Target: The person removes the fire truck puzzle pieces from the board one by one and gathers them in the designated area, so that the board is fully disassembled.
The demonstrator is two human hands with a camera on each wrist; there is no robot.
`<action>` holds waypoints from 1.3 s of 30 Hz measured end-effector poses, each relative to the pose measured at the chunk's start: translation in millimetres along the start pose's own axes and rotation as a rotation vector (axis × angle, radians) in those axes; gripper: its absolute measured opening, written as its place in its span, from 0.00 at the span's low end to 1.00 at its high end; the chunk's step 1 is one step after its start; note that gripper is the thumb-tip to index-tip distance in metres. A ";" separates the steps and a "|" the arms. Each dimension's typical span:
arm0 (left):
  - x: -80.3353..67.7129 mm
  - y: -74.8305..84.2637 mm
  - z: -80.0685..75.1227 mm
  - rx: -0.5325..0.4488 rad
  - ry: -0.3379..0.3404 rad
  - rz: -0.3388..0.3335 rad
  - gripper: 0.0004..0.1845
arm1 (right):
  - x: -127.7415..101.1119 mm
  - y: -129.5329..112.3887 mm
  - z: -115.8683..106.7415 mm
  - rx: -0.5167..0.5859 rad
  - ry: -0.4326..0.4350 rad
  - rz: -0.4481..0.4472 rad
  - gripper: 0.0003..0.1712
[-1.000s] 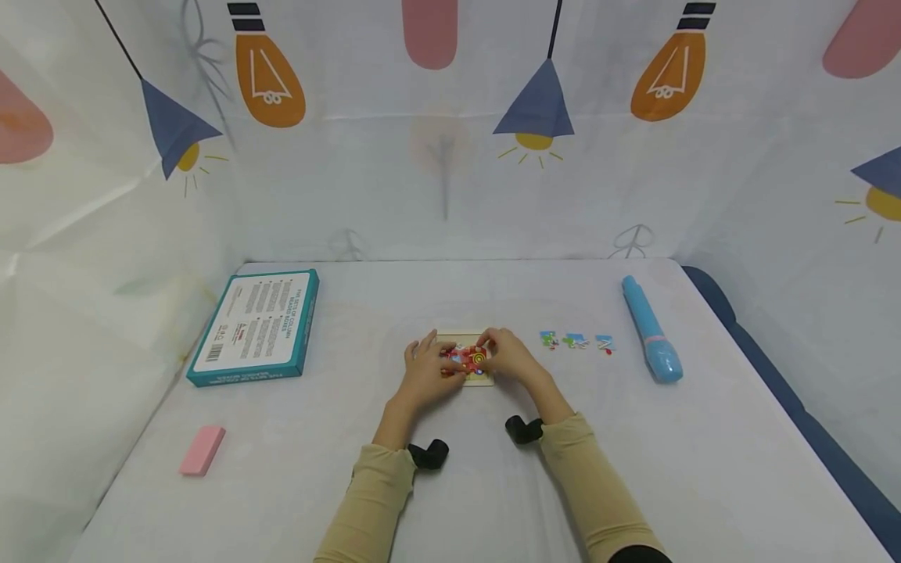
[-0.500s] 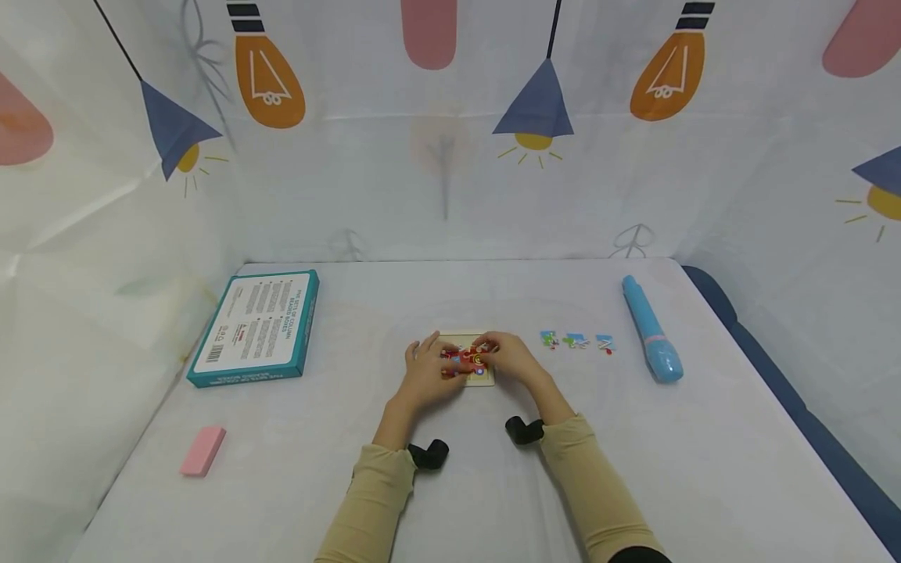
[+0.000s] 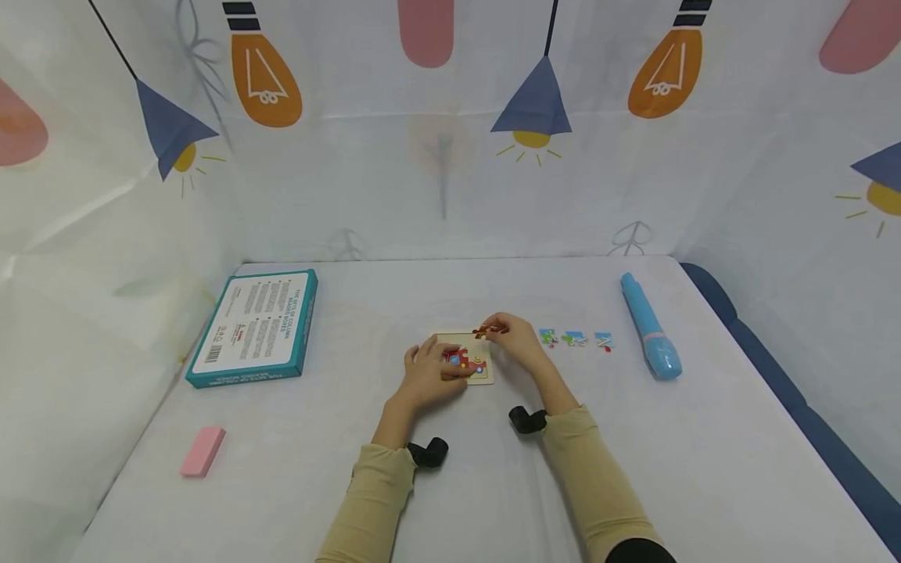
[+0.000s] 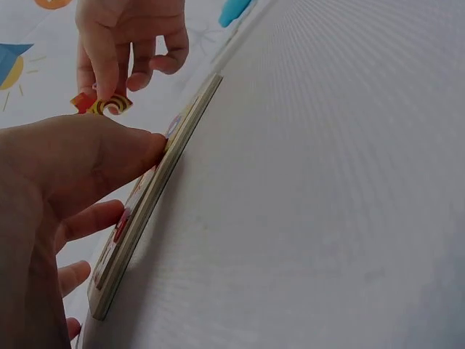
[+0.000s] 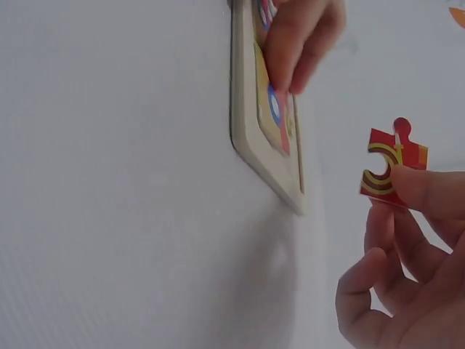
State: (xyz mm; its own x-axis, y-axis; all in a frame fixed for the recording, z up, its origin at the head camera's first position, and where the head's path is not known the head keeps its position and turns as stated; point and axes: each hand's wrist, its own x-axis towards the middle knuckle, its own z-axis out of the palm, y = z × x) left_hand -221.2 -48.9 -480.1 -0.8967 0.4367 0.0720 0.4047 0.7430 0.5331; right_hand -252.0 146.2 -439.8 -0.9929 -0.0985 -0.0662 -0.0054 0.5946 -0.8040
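Observation:
A small wooden puzzle board (image 3: 484,378) (image 4: 156,190) (image 5: 247,102) lies on the white table, with a red picture partly laid in it. My left hand (image 3: 429,374) (image 4: 80,167) rests on the board, its fingers pressing the pieces flat. My right hand (image 3: 512,336) (image 5: 407,247) is lifted just off the board's far right corner and pinches a red puzzle piece (image 3: 482,331) (image 4: 102,104) (image 5: 391,171) with yellow arcs between thumb and fingertips.
Three loose puzzle pieces (image 3: 575,339) lie in a row right of the board. A blue pen-shaped device (image 3: 649,336) lies further right. A teal box (image 3: 256,324) sits at the left, a pink eraser (image 3: 202,451) near the front left. Patterned curtains surround the table.
My right hand has lifted off the board, taking out the red piece with the yellow arcs and raising it back and to the right. The left hand stayed pressing on the board.

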 end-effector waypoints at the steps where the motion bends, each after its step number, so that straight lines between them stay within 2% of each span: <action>1: 0.4 -0.5 0.1 -0.006 0.000 0.000 0.12 | 0.3 0.6 -2.7 0.024 0.004 0.015 0.09; 9: 0.9 -1.4 -0.9 -0.062 -0.004 0.001 0.12 | -5.0 20.4 -28.4 0.203 0.017 0.144 0.19; 13: 2.2 -2.3 2.7 -0.039 -0.002 0.016 0.13 | -14.4 38.2 -50.7 0.277 0.046 0.204 0.23; 17: 1.6 -3.6 2.7 -0.017 0.006 0.036 0.15 | -26.9 56.1 -71.5 0.296 0.081 0.252 0.24; 29: 1.2 -5.2 2.0 0.023 -0.004 0.039 0.15 | -62.3 86.3 -102.0 0.178 0.215 0.387 0.24; 36: 1.0 -5.8 2.2 0.009 -0.004 0.038 0.14 | -76.8 89.1 -109.3 -0.039 0.265 0.412 0.24; 39: 0.9 -5.8 2.7 0.012 0.001 0.040 0.14 | -79.0 92.7 -111.1 -0.088 0.307 0.398 0.25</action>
State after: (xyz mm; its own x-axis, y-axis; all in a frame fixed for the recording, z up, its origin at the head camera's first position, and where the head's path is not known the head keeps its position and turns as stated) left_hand -223.9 -51.4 -485.3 -0.8800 0.4656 0.0939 0.4423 0.7313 0.5192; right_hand -187.2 297.8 -443.5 -0.9092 0.3801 -0.1697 0.3831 0.6044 -0.6985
